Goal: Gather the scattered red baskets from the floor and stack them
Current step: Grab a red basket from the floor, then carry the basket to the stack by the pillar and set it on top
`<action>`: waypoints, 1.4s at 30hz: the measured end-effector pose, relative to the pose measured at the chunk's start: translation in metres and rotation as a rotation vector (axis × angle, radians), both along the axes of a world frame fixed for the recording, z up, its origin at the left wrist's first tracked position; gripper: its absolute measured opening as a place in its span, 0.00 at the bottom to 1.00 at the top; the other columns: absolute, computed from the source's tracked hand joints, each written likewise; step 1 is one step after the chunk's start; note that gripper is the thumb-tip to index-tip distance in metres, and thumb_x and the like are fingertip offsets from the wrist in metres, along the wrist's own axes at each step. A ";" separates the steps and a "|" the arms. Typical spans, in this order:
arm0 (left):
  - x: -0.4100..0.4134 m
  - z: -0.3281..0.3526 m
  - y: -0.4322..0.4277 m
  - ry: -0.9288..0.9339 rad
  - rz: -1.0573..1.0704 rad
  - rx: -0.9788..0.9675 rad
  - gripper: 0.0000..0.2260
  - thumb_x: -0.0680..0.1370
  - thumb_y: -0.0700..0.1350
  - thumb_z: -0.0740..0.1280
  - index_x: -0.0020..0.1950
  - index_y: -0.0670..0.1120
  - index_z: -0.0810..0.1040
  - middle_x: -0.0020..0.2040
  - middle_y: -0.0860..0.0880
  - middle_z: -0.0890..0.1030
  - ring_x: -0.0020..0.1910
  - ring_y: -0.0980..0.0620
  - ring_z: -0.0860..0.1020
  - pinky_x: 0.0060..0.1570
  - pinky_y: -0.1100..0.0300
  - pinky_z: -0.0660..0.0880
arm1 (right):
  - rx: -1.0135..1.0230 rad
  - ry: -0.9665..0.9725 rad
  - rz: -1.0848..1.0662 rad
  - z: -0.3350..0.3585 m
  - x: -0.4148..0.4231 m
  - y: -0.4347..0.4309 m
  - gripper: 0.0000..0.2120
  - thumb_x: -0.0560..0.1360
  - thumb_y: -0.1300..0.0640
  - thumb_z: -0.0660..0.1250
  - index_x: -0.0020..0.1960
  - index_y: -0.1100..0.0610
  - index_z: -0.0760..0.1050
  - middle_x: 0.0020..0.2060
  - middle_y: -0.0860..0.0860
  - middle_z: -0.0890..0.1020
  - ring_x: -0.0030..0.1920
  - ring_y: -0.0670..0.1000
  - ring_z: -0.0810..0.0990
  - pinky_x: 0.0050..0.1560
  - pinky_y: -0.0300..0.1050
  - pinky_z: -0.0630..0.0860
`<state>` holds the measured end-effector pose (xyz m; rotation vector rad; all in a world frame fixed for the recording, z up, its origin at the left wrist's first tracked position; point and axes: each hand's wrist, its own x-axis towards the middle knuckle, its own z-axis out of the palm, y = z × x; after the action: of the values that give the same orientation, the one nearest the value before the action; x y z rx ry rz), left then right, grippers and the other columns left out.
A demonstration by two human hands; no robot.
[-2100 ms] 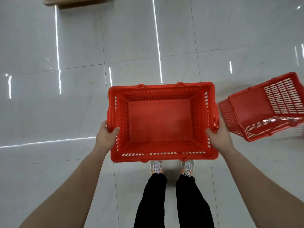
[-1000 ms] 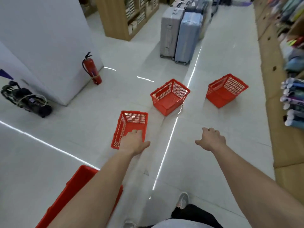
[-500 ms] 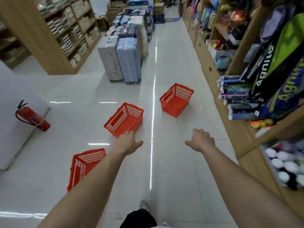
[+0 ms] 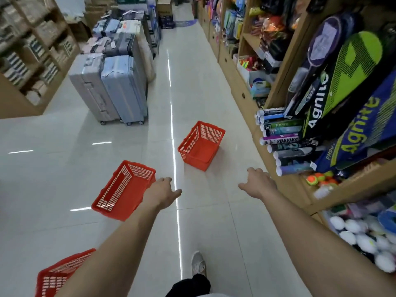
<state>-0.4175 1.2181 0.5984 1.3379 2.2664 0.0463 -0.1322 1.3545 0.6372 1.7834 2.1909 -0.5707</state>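
Observation:
Three red mesh baskets lie on the pale tiled floor. One basket (image 4: 201, 146) stands upright in the aisle ahead. A second basket (image 4: 120, 190) lies tilted to the left, just behind my left hand (image 4: 160, 195). A third basket (image 4: 57, 275) shows at the bottom left, partly hidden by my left forearm. My left hand is stretched forward, fingers relaxed, holding nothing. My right hand (image 4: 258, 183) is also stretched out and empty, over bare floor to the right of the upright basket.
Grey and blue suitcases (image 4: 111, 86) stand at the left of the aisle. A wooden shelf (image 4: 347, 185) with rackets, tubes and balls lines the right side. Another shelf unit (image 4: 27, 61) fills the far left. My shoe (image 4: 198, 263) is below.
I let go of the basket I held two seconds ago. My view has swung along the aisle and moved forward; the baskets now appear nearer, both hands still empty.

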 end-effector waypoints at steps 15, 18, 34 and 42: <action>-0.076 -0.036 0.277 -0.002 0.047 -0.099 0.33 0.76 0.64 0.62 0.76 0.48 0.64 0.74 0.46 0.68 0.69 0.44 0.71 0.63 0.46 0.73 | -0.098 -0.061 0.011 -0.052 -0.070 0.285 0.32 0.75 0.42 0.65 0.74 0.56 0.64 0.69 0.57 0.70 0.68 0.61 0.70 0.60 0.55 0.71; -0.085 -0.046 0.326 -0.011 0.109 -0.122 0.33 0.77 0.63 0.62 0.76 0.47 0.64 0.74 0.46 0.69 0.68 0.44 0.71 0.63 0.47 0.72 | -0.127 -0.067 0.044 -0.067 -0.083 0.354 0.31 0.76 0.44 0.65 0.74 0.56 0.64 0.69 0.57 0.70 0.68 0.60 0.69 0.60 0.55 0.70; -0.146 -0.125 0.500 -0.177 0.423 -0.218 0.32 0.76 0.61 0.63 0.74 0.45 0.67 0.72 0.44 0.71 0.67 0.44 0.73 0.63 0.49 0.72 | -0.218 -0.194 0.376 -0.118 -0.228 0.627 0.32 0.74 0.44 0.65 0.73 0.55 0.64 0.68 0.57 0.72 0.67 0.61 0.71 0.61 0.57 0.70; -0.189 -0.222 0.563 -0.299 0.555 -0.319 0.31 0.75 0.62 0.62 0.73 0.46 0.68 0.70 0.45 0.72 0.67 0.44 0.72 0.62 0.47 0.72 | -0.240 -0.305 0.529 -0.199 -0.313 0.732 0.32 0.75 0.41 0.63 0.75 0.55 0.64 0.70 0.57 0.71 0.68 0.61 0.70 0.62 0.58 0.69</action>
<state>-0.6068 1.7812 0.3761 0.4817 2.1981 0.0663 -0.4454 2.0865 0.4380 1.0297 2.1427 -0.3849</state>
